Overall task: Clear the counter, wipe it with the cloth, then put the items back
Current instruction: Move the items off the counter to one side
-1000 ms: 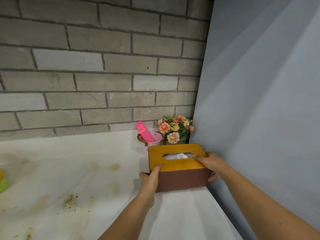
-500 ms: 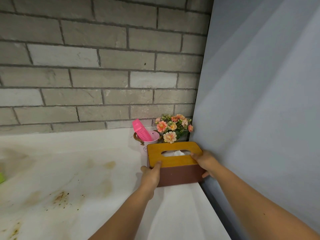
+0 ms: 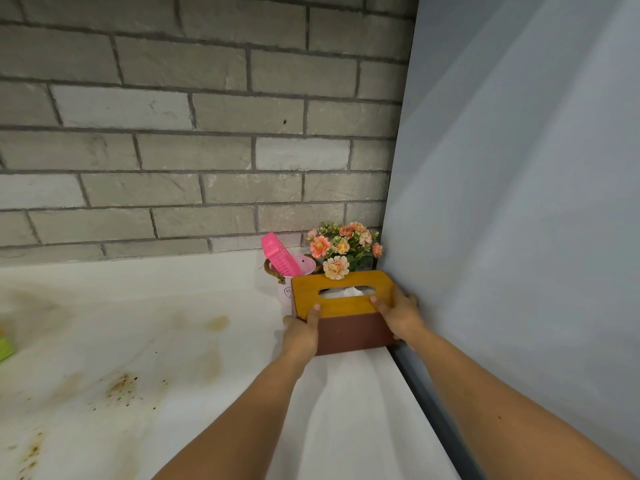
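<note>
A brown tissue box (image 3: 349, 332) with a yellow wooden lid and a white tissue in its slot sits on the white counter (image 3: 194, 341), in the far right corner against the grey panel. My left hand (image 3: 300, 332) grips its left end, thumb on the lid. My right hand (image 3: 398, 315) grips its right end, squeezed between box and panel. Behind the box stand a pink cup (image 3: 298, 271) holding a pink perforated piece (image 3: 277, 253) and a bunch of orange and pink flowers (image 3: 343, 245). No cloth can be made out for certain.
A grey brick wall (image 3: 194, 133) closes the back and a grey panel (image 3: 519, 202) the right side. Brown stains (image 3: 119, 386) mark the counter's left and middle. A green object (image 3: 5, 348) pokes in at the left edge.
Both hands have carried the tissue box farther back and to the right, up to the panel and close to the flowers. The view has shifted slightly left.
</note>
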Demonstrator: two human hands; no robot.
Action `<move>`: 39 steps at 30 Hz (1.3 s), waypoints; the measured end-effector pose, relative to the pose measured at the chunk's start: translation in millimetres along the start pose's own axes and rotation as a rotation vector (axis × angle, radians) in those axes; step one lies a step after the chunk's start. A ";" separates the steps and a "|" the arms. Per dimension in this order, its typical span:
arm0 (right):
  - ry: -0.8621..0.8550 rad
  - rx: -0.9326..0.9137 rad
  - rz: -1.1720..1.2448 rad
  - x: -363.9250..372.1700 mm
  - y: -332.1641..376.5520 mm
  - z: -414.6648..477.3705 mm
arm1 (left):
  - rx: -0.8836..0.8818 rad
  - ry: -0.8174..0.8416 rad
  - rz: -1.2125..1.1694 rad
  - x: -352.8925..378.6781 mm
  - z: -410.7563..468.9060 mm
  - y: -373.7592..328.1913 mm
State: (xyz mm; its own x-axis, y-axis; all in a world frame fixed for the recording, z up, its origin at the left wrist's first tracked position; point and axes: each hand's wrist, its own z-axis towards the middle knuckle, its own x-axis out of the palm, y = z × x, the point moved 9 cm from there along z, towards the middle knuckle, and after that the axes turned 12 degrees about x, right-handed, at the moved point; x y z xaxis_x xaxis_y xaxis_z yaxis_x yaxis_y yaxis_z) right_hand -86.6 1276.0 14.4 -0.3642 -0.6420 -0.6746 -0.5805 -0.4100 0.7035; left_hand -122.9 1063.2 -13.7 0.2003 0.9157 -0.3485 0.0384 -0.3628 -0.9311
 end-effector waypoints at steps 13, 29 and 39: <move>-0.237 -0.104 -0.464 6.3 33.4 -32.8 | 0.104 -0.062 -0.009 -25.3 0.8 4.6; -0.173 -0.432 -0.248 98.1 167.1 -166.8 | 0.282 -0.338 -0.090 -207.8 -51.4 15.3; 0.003 -0.501 -0.204 211.5 236.1 -289.6 | 0.279 -0.489 -0.055 -369.7 -111.4 63.3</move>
State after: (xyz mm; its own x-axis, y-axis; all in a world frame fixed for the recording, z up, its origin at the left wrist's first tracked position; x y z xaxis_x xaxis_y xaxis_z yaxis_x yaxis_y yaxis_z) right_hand -89.8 855.9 102.5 -0.2776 -0.5184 -0.8088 -0.2204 -0.7851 0.5789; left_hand -85.4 682.5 68.2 -0.2738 0.9296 -0.2467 -0.2374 -0.3139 -0.9193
